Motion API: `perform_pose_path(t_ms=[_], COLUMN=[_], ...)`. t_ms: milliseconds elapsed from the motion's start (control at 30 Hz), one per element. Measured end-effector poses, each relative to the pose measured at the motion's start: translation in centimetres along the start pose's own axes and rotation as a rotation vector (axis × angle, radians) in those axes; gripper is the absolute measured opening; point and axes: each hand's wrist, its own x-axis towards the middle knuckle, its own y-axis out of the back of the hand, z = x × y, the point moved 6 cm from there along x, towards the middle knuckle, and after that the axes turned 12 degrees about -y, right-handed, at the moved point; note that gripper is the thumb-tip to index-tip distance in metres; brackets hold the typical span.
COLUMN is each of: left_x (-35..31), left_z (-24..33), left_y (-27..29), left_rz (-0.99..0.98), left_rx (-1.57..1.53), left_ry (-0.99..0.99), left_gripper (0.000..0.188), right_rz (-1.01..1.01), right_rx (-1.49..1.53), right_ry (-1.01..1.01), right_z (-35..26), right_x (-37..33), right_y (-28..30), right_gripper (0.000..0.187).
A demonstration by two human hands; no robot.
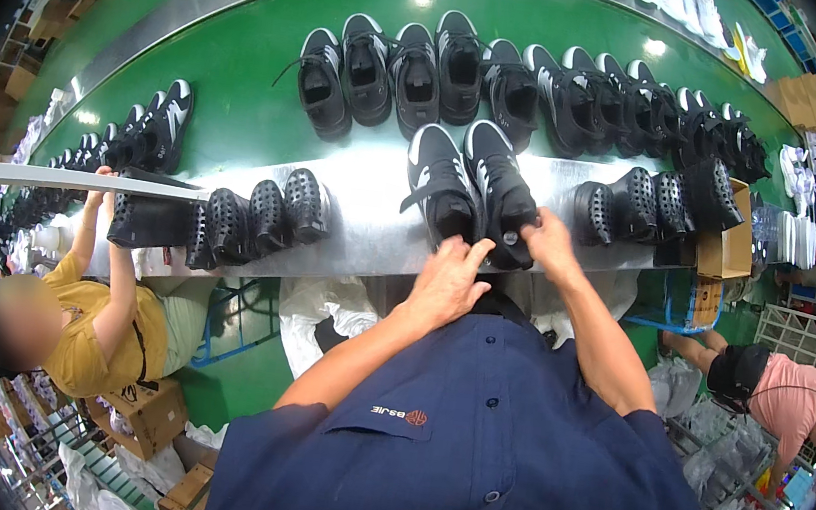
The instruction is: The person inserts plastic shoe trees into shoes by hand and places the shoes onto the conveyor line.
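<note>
A pair of black sneakers with white-grey trim stands at the metal edge before me, toes pointing away. My left hand (pixel 450 278) is at the heel of the left sneaker (pixel 438 183), its fingers bent over the collar. My right hand (pixel 548 243) pinches the heel collar of the right sneaker (pixel 497 180) from its right side. A pale round spot shows inside that shoe near the heel. Parts of both heels are hidden by my fingers.
A row of black sneakers (pixel 459 69) stands on the green surface (pixel 251 46) beyond. Black studded shoe forms (pixel 267 214) stand left and right along the metal ledge (pixel 362 220). A cardboard box (pixel 727 241) is at right. A yellow-shirted co-worker (pixel 107 332) works at left; another person in pink (pixel 790 394) bends at right.
</note>
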Motion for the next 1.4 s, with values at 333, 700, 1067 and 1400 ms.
perform_pose_path(t_ms=[333,700,1067,1400], left_x=[2.3,4.5,-8.2,4.2], left_z=[0.8,-11.9,-38.8,-24.7], left_y=[3.1,29.6,29.3,25.1], left_rz=[-0.255,-0.003,-0.492,-0.197], left_rx=[0.08,0.589,0.615,0.574], left_ry=[0.35,0.539,0.73,0.383], left_gripper=[0.042,0.031,0.049,0.055], right_rz=[-0.556,0.343,0.107,0.417], right_rx=[-0.254,-0.763,-0.897,-0.735], right_ry=[-0.047,0.698,0.258,-0.063], right_z=[-7.0,-11.6,-11.4,-12.0], right_x=[-2.2,9.4,15.3,20.8], right_y=[-1.0,3.2,-4.3,5.6], right_gripper=[0.038,0.071,0.042,0.045])
